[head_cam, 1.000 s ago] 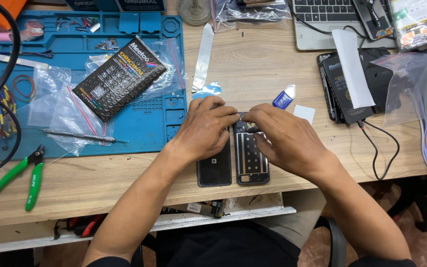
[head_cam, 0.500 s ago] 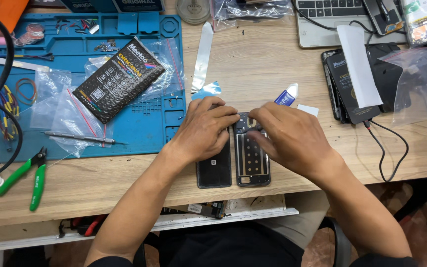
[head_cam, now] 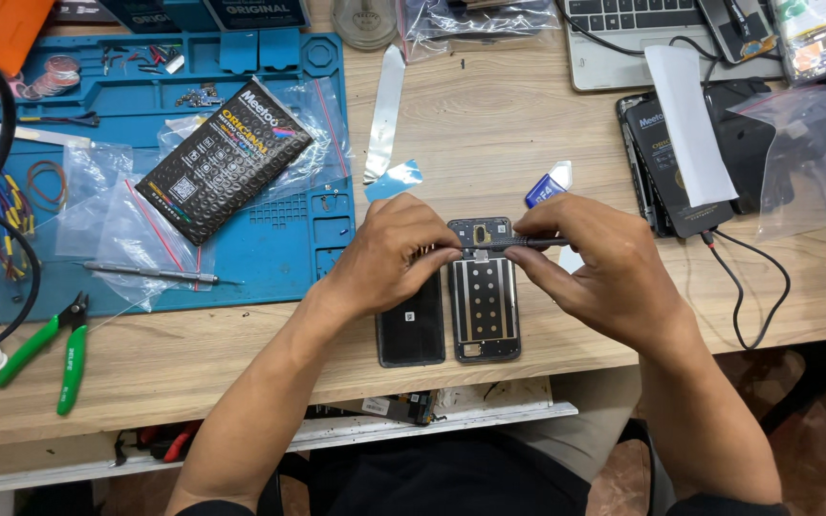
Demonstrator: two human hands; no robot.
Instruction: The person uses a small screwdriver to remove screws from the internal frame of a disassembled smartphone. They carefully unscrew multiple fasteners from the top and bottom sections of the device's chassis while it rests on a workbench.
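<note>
Right hand (head_cam: 614,272) fingers pinch a thin dark tool (head_cam: 518,244), maybe a screwdriver, over the open phone frame (head_cam: 485,301) on the worktop (head_cam: 489,124); left hand (head_cam: 394,258) fingers press the frame's top. A slip could scratch its parts.

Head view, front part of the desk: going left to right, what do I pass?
Green-handled pliers → left hand → black phone panel → opened phone frame → right hand → black cable.
</note>
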